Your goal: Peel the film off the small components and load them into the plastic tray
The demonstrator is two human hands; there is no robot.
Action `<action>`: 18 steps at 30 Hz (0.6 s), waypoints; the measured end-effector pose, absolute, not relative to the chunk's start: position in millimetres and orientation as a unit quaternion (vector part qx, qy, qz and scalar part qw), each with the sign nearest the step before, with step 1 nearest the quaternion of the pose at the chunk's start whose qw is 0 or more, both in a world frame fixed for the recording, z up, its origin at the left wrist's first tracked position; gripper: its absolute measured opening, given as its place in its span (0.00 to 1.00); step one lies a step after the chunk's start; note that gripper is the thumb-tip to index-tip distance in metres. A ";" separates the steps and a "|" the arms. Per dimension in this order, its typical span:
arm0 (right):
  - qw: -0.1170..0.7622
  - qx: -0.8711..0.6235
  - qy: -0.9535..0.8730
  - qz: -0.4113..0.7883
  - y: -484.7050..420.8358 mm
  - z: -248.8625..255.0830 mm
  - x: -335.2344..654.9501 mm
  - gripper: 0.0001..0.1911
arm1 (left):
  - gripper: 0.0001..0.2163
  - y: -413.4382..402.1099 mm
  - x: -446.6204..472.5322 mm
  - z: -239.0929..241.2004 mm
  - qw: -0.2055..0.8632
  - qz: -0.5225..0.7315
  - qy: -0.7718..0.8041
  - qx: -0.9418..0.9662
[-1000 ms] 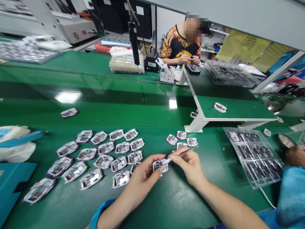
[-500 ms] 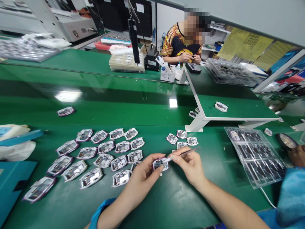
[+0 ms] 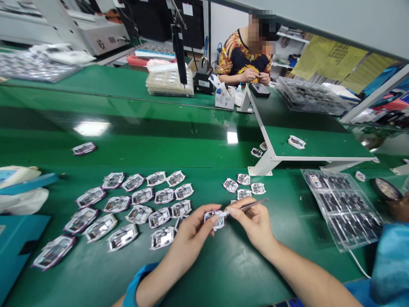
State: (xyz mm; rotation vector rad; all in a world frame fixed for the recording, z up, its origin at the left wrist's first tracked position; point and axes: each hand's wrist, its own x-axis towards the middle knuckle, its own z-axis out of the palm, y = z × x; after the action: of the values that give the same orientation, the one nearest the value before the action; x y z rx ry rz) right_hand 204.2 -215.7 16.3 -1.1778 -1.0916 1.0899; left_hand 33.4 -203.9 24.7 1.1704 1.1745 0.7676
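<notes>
My left hand [image 3: 194, 229] is closed round a white watch housing [image 3: 218, 220] with a purplish rim and small electronic parts inside. Its thumb lies over the near left of the opening. My right hand [image 3: 252, 219] pinches a pair of metal tweezers [image 3: 254, 204], whose rear end sticks out to the right. The tweezers' tip is at the housing's right upper side; what it touches there is too small to make out. Several similar housings [image 3: 139, 215] lie in rows left of my hands. A smaller group of housings [image 3: 243, 179] sits just beyond my right hand.
A white-legged raised shelf [image 3: 306, 159] stands at the right rear. Below it lies a clear compartment tray [image 3: 343, 209] with dark parts. A co-worker's blue sleeve [image 3: 390, 264] reaches in at far right. Another person [image 3: 246, 64] works across the bench. A teal box [image 3: 19, 251] occupies the left edge.
The housing in my left hand has turned slightly, and my left thumb has shifted up and left on it. My right hand stays nearly in place with the tweezers.
</notes>
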 end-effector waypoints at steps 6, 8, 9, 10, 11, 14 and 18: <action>0.565 -0.494 -0.485 0.449 -219.3 17.0 201.4 0.02 | 0.16 -203.1 35.9 22.0 0.624 0.339 0.516 0.479; 0.564 -0.489 -0.502 0.438 -220.3 18.1 201.1 0.02 | 0.16 -203.0 36.4 22.9 0.633 0.336 0.521 0.463; 0.563 -0.486 -0.510 0.433 -220.5 18.6 201.1 0.02 | 0.16 -203.1 36.6 23.2 0.641 0.335 0.524 0.450; 0.562 -0.484 -0.517 0.429 -220.4 19.1 201.3 0.02 | 0.16 -203.2 36.7 23.4 0.650 0.335 0.525 0.435; 0.562 -0.483 -0.518 0.427 -220.1 19.4 201.6 0.02 | 0.16 -203.4 36.7 23.4 0.660 0.338 0.523 0.420; 0.579 -0.474 -0.499 0.437 -218.2 19.6 202.8 0.03 | 0.17 -204.1 36.4 23.8 0.685 0.353 0.505 0.388; 0.591 -0.457 -0.479 0.460 -216.3 18.0 202.6 0.04 | 0.16 -205.7 36.9 27.1 0.711 0.364 0.480 0.362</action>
State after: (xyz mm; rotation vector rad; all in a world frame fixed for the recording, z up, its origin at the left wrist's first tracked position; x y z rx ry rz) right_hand 202.6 -216.3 18.0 -1.0641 -1.1156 1.0698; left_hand 36.9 -205.7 27.1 0.8040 1.0651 0.8066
